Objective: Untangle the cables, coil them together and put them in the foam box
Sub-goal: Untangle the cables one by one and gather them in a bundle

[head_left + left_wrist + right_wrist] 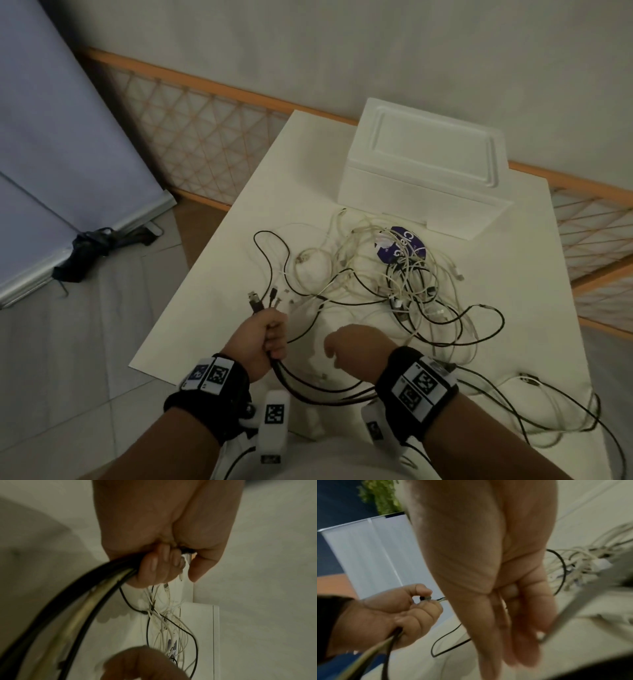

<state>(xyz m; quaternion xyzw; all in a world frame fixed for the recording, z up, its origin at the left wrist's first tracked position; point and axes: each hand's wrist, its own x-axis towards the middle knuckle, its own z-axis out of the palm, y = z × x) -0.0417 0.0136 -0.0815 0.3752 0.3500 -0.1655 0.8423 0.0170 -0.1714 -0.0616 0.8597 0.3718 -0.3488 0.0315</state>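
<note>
Black and white cables (404, 284) stay tangled, so the left hand (263, 339), fisted round gathered plug ends, should hold firm while the slack-fingered, empty right hand (356, 349) draws strands free.

Recording room; backdrop screen (51, 137), tiled floor (85, 359)

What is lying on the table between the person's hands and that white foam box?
In the head view, a tangle of cables, white and black, lies over a round purple label, between the foam box and both hands.
</note>
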